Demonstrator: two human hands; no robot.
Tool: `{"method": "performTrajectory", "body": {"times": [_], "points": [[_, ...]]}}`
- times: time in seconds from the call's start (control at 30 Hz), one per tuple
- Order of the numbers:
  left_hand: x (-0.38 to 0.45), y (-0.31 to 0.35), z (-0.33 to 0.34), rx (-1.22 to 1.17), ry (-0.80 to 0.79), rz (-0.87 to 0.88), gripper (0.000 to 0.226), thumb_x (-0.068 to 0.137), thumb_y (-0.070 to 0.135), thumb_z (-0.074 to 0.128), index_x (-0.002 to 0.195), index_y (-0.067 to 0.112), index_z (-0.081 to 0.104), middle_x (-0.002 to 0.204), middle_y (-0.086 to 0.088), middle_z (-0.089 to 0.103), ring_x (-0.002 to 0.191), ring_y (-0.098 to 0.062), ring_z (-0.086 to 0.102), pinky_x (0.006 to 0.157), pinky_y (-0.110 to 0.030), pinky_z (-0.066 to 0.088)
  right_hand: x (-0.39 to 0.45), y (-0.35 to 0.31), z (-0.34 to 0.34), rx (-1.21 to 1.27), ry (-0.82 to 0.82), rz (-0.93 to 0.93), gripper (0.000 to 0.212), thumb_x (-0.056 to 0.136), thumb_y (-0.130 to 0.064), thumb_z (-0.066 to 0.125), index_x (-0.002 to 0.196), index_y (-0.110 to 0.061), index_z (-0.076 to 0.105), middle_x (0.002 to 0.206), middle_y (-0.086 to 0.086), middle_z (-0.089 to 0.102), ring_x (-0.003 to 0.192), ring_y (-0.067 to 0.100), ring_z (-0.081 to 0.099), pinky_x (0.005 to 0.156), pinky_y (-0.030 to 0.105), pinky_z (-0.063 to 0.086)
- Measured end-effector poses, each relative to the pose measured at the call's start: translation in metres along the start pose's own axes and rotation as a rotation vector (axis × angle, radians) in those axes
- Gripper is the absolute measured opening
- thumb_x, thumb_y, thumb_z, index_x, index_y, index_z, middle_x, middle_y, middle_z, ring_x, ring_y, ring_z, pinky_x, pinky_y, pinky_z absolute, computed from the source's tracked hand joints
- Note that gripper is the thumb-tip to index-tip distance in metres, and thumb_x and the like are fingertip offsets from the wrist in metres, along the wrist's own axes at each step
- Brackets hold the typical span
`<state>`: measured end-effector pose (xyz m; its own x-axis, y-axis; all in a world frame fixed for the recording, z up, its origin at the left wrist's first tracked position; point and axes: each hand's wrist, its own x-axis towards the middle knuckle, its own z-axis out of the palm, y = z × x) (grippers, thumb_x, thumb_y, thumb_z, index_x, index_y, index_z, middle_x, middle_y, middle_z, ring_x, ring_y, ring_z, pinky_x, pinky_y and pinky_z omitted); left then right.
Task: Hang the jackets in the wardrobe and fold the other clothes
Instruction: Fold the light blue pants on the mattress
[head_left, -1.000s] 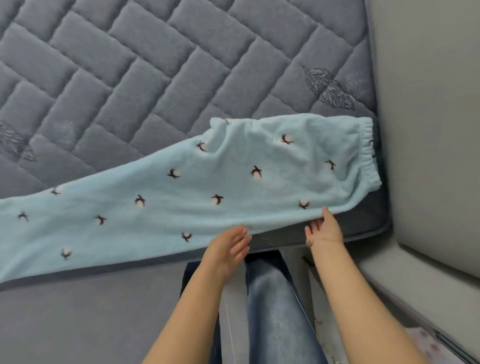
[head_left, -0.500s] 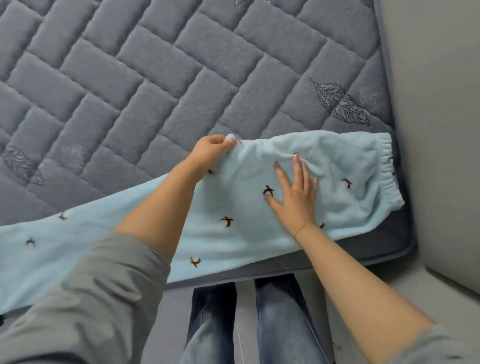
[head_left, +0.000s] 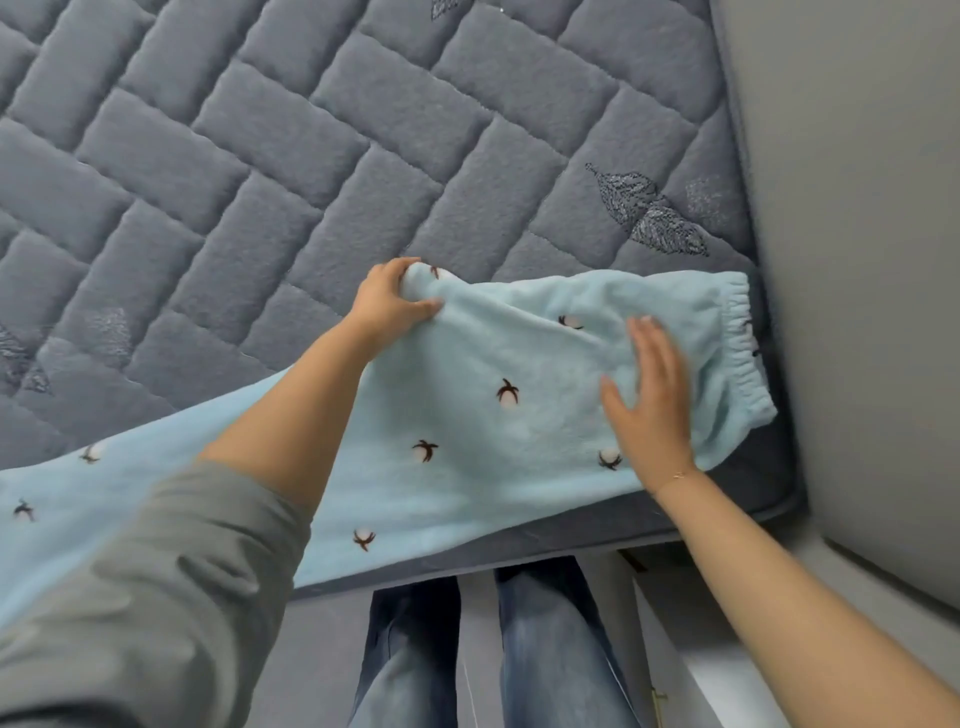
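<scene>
Since half a second ago, the left hand (head_left: 387, 306) has closed tighter on the far corner of the light blue fleece pants (head_left: 467, 415), bunching the cloth between thumb and curled fingers, and the right hand (head_left: 649, 410) has slid along the fabric toward the elastic waistband (head_left: 743, 343). That right hand lies flat on the pants, fingers straight and close together, holding nothing; its fingertips are blurred. The pants lie spread along the near edge of the grey quilted mattress (head_left: 311, 156), waistband at the near right corner, just beside the grey wall panel (head_left: 857, 260). Small brown-and-white motifs dot the fleece. The leg end runs off the picture's left edge, and the person's grey sleeve (head_left: 130, 597) covers part of it. Below the mattress edge, blue jeans (head_left: 545, 649) show on the person's legs. Embroidered leaves (head_left: 649, 218) mark the mattress near the right edge.
</scene>
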<state>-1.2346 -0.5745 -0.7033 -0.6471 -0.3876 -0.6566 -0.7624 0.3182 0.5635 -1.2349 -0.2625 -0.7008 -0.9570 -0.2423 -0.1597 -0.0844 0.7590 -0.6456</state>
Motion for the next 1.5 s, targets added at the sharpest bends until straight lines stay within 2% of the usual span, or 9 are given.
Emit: {"method": "performTrajectory", "body": {"times": [0.17,0.3,0.53,0.73,0.97,1.1,1.17,1.33,1.5], "points": [[-0.042,0.007,0.005,0.077,0.233,0.254,0.018,0.078,0.022,0.080,0.088,0.020,0.066,0.085,0.008,0.057,0.083,-0.017,0.056,0.068,-0.028,0.041,0.018,0.038,-0.050,-0.169,0.119,0.225,0.088,0.078,-0.017,0.080,0.149,0.004,0.031,0.156,0.028,0.023,0.143,0.045,0.025,0.117,0.045,0.018],[-0.112,-0.012,0.035,0.370,0.439,0.522,0.019,0.071,0.001,0.077,0.078,0.010,0.063,0.081,-0.005,0.057,0.076,-0.030,0.054,0.071,-0.039,0.034,0.040,0.058,-0.071,0.008,-0.211,0.459,0.105,0.076,-0.024,0.084,0.154,-0.003,0.017,0.157,0.020,0.025,0.145,0.033,0.025,0.120,0.041,0.019],[-0.142,-0.046,0.089,0.314,0.338,0.344,0.030,0.074,-0.006,0.075,0.101,0.007,0.076,0.116,-0.018,0.060,0.097,-0.041,0.058,0.082,-0.048,0.049,0.061,0.045,-0.101,0.436,-0.565,0.763,0.071,0.052,-0.041,0.089,0.112,-0.010,0.069,0.100,0.010,0.076,0.088,0.025,0.074,0.078,0.036,0.059],[-0.135,-0.058,0.085,0.031,0.174,0.169,0.032,0.094,0.000,0.056,0.122,0.008,0.069,0.123,-0.014,0.049,0.115,-0.029,0.050,0.102,-0.031,0.041,0.024,-0.043,-0.086,0.790,-0.850,0.558,0.056,0.069,-0.015,0.083,0.121,-0.014,0.063,0.115,0.012,0.072,0.105,0.027,0.070,0.076,0.031,0.058],[-0.147,-0.073,0.024,-1.010,-0.172,-0.312,0.046,0.102,0.051,0.036,0.123,0.022,0.066,0.122,-0.003,0.065,0.115,-0.019,0.058,0.092,-0.037,0.046,-0.012,-0.123,0.011,0.524,-1.165,0.337,0.075,0.087,-0.013,0.073,0.149,-0.026,0.033,0.131,-0.006,0.061,0.121,0.009,0.058,0.102,0.029,0.049],[-0.158,-0.094,0.017,-0.943,-0.138,-0.308,0.063,0.086,0.075,0.046,0.132,0.034,0.056,0.129,0.007,0.064,0.117,-0.011,0.061,0.098,-0.039,0.046,-0.020,-0.129,0.052,0.196,-1.289,0.214,0.086,0.095,0.003,0.048,0.155,-0.037,0.000,0.129,0.000,0.051,0.130,0.015,0.047,0.089,0.016,0.050],[-0.162,-0.090,0.028,-0.879,-0.063,-0.285,0.072,0.074,0.069,0.067,0.134,0.037,0.044,0.128,0.015,0.060,0.114,-0.006,0.061,0.089,-0.029,0.050,-0.022,-0.127,0.055,0.144,-1.258,0.176,0.088,0.091,0.013,0.035,0.155,-0.036,0.002,0.127,0.000,0.050,0.132,0.015,0.043,0.072,0.008,0.048],[-0.153,-0.085,0.061,-0.745,0.303,-0.285,0.034,0.088,0.031,0.072,0.114,0.016,0.056,0.107,0.000,0.066,0.102,-0.020,0.064,0.084,-0.034,0.053,-0.030,-0.120,0.028,0.138,-0.764,-0.005,0.067,0.077,0.025,0.032,0.127,-0.010,0.062,0.115,0.006,0.066,0.113,0.017,0.059,0.102,0.038,0.046],[-0.159,-0.096,0.036,-0.880,0.212,-0.195,0.006,0.095,0.017,0.063,0.099,0.013,0.065,0.096,-0.005,0.071,0.093,-0.021,0.067,0.085,-0.038,0.054,-0.003,-0.115,0.017,-0.102,-0.304,-0.354,0.041,0.088,0.010,0.056,0.126,-0.005,0.063,0.138,0.012,0.053,0.129,0.025,0.046,0.114,0.019,0.026]]}}
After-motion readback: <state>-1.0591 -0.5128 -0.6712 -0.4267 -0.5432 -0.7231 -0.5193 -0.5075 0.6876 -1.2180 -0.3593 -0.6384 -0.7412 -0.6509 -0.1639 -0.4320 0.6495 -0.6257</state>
